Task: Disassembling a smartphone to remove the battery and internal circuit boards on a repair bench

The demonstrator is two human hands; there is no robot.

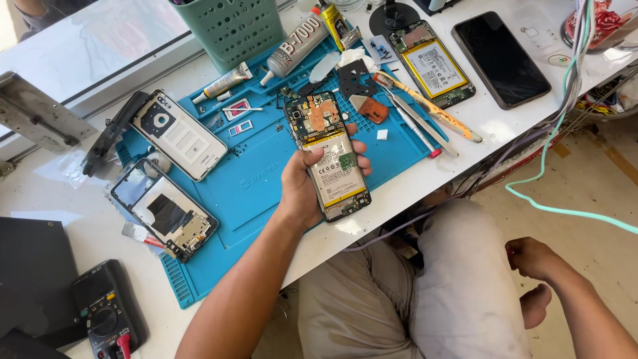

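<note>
My left hand (302, 189) holds an opened smartphone (327, 154) with its back off, battery and circuit board showing, above the blue repair mat (259, 179). My fingers wrap its right edge and my thumb lies on its left edge. My right hand (531, 259) hangs off the table beside my knee, fingers curled, holding nothing. On the mat's left lie a white back cover (178, 135) and a phone frame with screen (164, 208).
Tweezers (415, 119) and an orange-handled tool (432, 110) lie at the mat's right edge. Another opened phone (432, 64) and a dark phone (501, 58) rest on the white table. Glue tubes (296, 48), a green basket (231, 26) and a multimeter (106, 312) stand around. Cables (565, 133) hang at right.
</note>
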